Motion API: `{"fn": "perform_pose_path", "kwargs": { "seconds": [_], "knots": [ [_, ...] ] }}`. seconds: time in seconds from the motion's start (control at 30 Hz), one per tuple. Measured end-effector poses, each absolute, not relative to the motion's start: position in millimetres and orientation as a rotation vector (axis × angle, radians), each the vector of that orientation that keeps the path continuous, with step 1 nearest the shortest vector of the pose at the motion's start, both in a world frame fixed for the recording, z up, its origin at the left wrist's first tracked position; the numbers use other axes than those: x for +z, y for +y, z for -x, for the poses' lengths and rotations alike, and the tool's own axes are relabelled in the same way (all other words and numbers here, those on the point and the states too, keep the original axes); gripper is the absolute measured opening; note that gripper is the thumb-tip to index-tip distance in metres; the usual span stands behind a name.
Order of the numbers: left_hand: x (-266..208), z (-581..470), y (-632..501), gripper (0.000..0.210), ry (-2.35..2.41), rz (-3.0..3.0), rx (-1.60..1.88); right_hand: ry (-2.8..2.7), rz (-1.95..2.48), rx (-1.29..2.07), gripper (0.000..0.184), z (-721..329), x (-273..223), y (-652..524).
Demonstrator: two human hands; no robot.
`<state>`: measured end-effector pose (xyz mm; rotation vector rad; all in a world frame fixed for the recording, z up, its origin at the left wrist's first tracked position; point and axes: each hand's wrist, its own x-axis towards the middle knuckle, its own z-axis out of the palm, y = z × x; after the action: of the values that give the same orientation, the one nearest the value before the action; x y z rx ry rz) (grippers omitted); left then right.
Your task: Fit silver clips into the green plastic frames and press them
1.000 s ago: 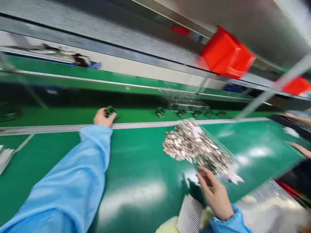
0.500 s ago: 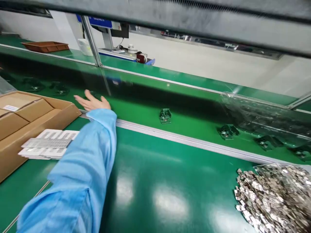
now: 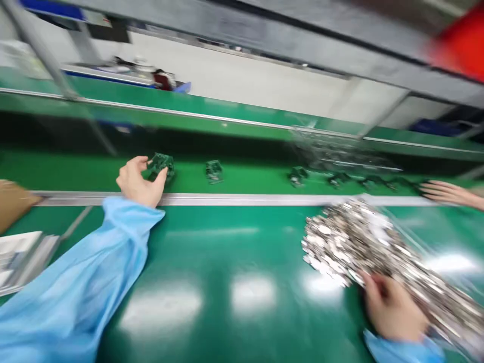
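Note:
My left hand (image 3: pixel 140 182), in a light blue sleeve, is at the green belt (image 3: pixel 249 176). Its thumb and fingers close around a small, clear-and-dark-green part (image 3: pixel 162 165), which looks like a circuit board piece. To the right of it another such part (image 3: pixel 214 172) sits on the belt. My right hand (image 3: pixel 395 306) is at the near edge of a heap of small silvery metal pieces (image 3: pixel 348 234). Its thumb and forefinger are pinched together, blurred by motion; what lies between them is hidden.
Several more dark parts (image 3: pixel 298 176) line the belt toward the right, where another person's hand (image 3: pixel 448 193) reaches in. A metal rail (image 3: pixel 242 200) borders the belt. Clear plastic trays (image 3: pixel 340 151) lie behind. White printed sheets (image 3: pixel 22 257) and a cardboard box (image 3: pixel 15 201) stand left.
The view has swung to the right. My left hand, open and reaching over the belt before, now closes around a part. My right hand and the other person's hand have come into view.

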<state>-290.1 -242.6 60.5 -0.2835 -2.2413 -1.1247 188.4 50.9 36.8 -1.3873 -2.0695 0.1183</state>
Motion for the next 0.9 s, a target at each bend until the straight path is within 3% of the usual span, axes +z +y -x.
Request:
{"fn": "perform_pose_path", "kwargs": {
  "seconds": [0.17,0.37,0.47,0.67,0.77,0.9],
  "knots": [
    [46,150,-212,0.036,-2.199,0.930,-1.150,-1.996,1.341,0.440,0.059,-183,38,41],
    [43,70,-234,0.022,-2.154,1.251,-1.035,-1.838,1.188,0.789,0.043,-190,27,45],
    [38,54,-243,0.042,-2.294,1.363,-0.901,-1.760,1.057,1.010,0.046,-192,37,42],
    [15,66,-247,0.106,-2.370,1.677,-0.938,-1.651,0.904,1.287,0.043,-209,71,7],
    [11,80,-243,0.104,-2.446,1.910,-0.894,-1.614,0.867,1.389,0.040,-219,87,-22],
    [21,79,-234,0.082,-2.550,1.989,-0.983,-1.594,0.843,1.547,0.036,-232,99,-58]
  ]
}}
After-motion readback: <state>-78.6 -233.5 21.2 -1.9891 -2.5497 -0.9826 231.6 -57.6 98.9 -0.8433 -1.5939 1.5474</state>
